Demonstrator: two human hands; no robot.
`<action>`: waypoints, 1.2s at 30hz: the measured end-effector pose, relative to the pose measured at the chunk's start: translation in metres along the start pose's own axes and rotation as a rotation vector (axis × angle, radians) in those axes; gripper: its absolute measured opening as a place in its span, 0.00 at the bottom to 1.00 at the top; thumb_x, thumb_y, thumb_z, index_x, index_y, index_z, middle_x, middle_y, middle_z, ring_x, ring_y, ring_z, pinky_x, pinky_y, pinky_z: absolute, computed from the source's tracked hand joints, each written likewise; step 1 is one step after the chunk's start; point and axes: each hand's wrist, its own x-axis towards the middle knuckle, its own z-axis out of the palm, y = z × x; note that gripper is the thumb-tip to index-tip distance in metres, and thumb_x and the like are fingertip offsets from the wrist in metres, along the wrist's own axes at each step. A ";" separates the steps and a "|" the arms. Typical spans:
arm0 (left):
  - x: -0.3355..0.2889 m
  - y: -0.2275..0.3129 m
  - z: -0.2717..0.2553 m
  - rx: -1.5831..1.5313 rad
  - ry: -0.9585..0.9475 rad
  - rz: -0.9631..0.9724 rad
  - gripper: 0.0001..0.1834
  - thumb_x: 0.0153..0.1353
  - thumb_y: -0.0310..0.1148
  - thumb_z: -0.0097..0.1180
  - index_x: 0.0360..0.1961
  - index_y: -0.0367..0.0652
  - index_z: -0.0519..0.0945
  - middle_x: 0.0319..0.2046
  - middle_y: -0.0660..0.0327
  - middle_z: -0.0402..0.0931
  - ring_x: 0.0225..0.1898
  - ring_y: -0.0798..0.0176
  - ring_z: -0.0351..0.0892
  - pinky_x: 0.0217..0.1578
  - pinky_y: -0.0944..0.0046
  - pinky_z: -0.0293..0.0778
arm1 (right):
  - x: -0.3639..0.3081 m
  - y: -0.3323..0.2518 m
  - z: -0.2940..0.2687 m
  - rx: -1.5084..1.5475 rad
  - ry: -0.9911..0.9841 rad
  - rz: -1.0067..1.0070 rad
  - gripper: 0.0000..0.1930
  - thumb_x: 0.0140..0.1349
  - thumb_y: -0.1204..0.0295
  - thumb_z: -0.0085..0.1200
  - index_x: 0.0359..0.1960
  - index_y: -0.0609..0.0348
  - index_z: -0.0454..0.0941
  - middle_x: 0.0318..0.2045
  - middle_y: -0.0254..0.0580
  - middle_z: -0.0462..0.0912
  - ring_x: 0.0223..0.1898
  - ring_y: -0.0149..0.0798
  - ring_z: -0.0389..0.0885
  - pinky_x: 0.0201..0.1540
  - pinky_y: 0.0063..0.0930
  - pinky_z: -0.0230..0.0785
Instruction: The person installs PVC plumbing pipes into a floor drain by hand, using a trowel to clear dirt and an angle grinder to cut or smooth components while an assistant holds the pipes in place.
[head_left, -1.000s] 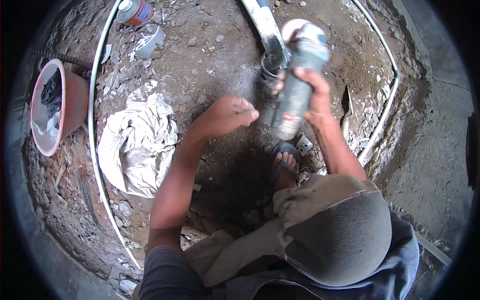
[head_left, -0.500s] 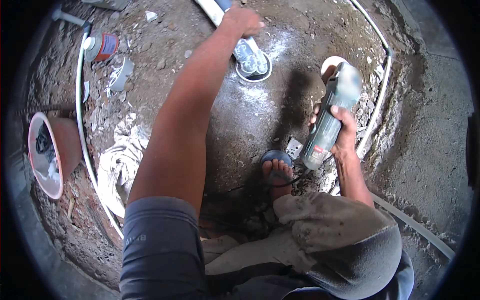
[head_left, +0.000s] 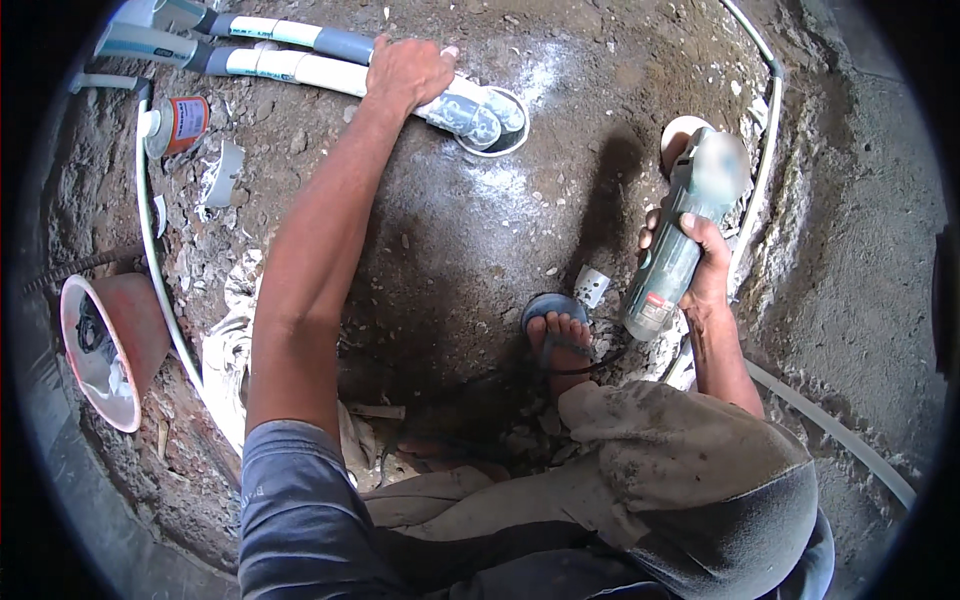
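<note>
Our left hand point(head_left: 410, 75) lies across far white-and-grey plastic pipes point(head_left: 325, 72), grip unclear; our right hand point(head_left: 708, 262) clamps a green cylindrical grinder point(head_left: 668, 278), right. Left, a tipped pink plastic bucket point(head_left: 142, 312) holds a black bundle point(head_left: 92, 330).

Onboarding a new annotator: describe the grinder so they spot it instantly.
Find the thin white pipe along the right side of the dirt floor. Just left of it, the right hand grips a grey-green angle grinder by its long cylindrical body. Unlike the small white dark-spotted piece beside it, it carries a pale round disc at its far end.
</note>
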 end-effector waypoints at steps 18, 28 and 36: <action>-0.522 -0.043 -0.062 -0.373 -0.285 -0.549 0.18 0.66 0.30 0.59 0.55 0.35 0.81 0.52 0.41 0.80 0.54 0.36 0.79 0.59 0.43 0.72 | -0.044 -0.078 0.105 0.207 -0.101 0.207 0.23 0.59 0.64 0.60 0.49 0.70 0.72 0.36 0.51 0.83 0.33 0.44 0.87 0.36 0.42 0.85; -0.801 0.096 -0.251 -0.860 -0.337 -0.961 0.14 0.65 0.29 0.58 0.47 0.32 0.87 0.38 0.53 0.88 0.39 0.63 0.86 0.44 0.61 0.80 | -0.186 -0.301 0.190 0.153 -0.056 0.206 0.22 0.59 0.60 0.60 0.46 0.67 0.76 0.35 0.51 0.84 0.33 0.47 0.87 0.38 0.44 0.84; -0.722 0.156 -0.320 -1.189 -0.011 -1.332 0.14 0.67 0.30 0.59 0.47 0.30 0.86 0.38 0.56 0.87 0.39 0.66 0.83 0.44 0.64 0.78 | -0.202 -0.455 0.236 -0.016 -0.102 0.210 0.24 0.57 0.58 0.60 0.48 0.64 0.74 0.38 0.47 0.83 0.36 0.45 0.86 0.39 0.42 0.82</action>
